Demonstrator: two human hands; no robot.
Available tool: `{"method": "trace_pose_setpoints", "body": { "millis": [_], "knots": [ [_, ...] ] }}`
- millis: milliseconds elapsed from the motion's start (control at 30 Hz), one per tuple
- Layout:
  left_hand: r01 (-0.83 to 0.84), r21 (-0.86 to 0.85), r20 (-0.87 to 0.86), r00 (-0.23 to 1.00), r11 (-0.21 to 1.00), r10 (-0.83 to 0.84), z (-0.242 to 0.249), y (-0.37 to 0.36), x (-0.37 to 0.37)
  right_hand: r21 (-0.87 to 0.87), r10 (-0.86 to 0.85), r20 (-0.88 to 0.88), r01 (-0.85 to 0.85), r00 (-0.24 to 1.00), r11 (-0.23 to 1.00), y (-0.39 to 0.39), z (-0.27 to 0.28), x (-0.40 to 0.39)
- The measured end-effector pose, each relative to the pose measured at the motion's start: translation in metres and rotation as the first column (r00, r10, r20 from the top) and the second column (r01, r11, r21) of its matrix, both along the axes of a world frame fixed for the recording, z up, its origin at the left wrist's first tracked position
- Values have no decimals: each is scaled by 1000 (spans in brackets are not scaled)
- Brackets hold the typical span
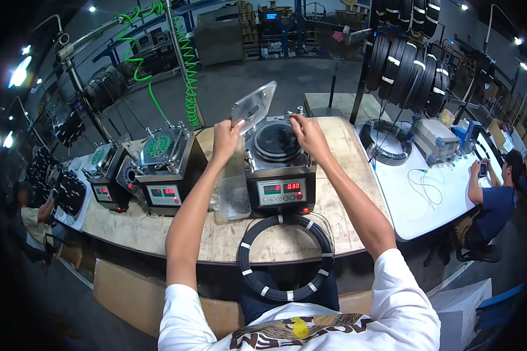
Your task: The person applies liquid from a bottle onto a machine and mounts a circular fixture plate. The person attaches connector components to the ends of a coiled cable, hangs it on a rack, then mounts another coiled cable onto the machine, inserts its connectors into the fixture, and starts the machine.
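Observation:
My left hand [225,140] grips a clear plastic plate [255,108] by its lower corner, holding it tilted above the left side of a benchtop polishing machine [282,190]. The machine has a round black disc [275,140] on top and a red lit display reading 0.30. At the machine's back right corner, my right hand [310,137] has its fingers closed beside a small metal clamp post [300,111]; what they pinch is hidden. A coil of black cable [246,248] bound with white tape lies over the bench's front edge, against my lap.
Two similar machines [164,193] [105,193] stand to the left with green parts on top. A clear plastic tray [234,196] sits beside my machine. Cable coils [392,67] hang at the right over a white table [416,216]. A co-worker [495,202] sits there; another person [32,213] is far left.

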State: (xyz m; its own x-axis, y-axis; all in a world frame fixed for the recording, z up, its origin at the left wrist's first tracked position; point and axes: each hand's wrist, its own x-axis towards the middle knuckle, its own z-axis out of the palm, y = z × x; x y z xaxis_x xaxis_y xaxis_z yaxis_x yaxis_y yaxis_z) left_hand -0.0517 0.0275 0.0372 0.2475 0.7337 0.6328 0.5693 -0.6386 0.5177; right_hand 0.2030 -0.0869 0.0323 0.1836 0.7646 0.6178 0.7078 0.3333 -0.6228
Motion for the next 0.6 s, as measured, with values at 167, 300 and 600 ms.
{"method": "trace_pose_setpoints", "body": {
  "millis": [167, 300, 600],
  "knots": [
    [276, 387, -226, 953, 880, -200, 30, -51, 8, -146, 117, -575, -243, 810, 959, -25, 65, -38],
    [248, 512, -357, 932, 822, -59, 42, -60, 16, 38, 200, -777, -272, 596, 961, -4, 50, -27],
    [370, -153, -57, 922, 916, -382, 25, -17, 13, 30, 325, -703, -430, 632, 903, 13, 24, 27]
  ]
}}
